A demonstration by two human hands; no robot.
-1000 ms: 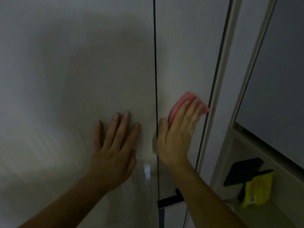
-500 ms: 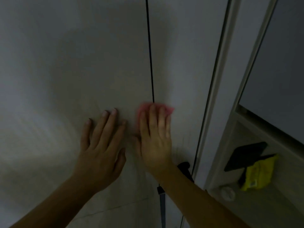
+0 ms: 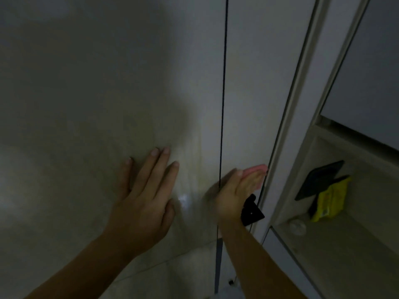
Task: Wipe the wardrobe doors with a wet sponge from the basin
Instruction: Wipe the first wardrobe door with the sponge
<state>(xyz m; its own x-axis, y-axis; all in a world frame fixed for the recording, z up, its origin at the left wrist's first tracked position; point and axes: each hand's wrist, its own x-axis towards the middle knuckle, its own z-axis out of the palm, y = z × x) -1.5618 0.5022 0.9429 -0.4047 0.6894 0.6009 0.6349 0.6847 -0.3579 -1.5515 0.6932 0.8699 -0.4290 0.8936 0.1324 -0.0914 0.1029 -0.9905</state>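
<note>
Head view of two pale wardrobe doors in dim light. The left door fills the left half of the view. The left hand lies flat against it near its right edge, holding nothing; its fingers are straight, slightly spread and point upward. A small bright reflection shows on the door just right of this hand.

A thin dark seam runs top to bottom and separates the left door from the narrower right door. The right hand crosses the seam at the wrist and is seen almost edge-on, blurred. Its fingers lie nearly straight over the pink sponge and press it against the right door. The thumb lies alongside the sponge rather than wrapped round it. The sponge sits at the right edge of that door, touching or nearly touching the pale upright frame; only its upper rim shows past the fingertips. A black handle projects from the same door edge just below the hand.

Right of the frame an open shelf recedes. At its back a flat black object leans upright, and a yellow packet lies against its lower right side. A small round white object rests near the shelf's front left corner. What these three things are cannot be told.
</note>
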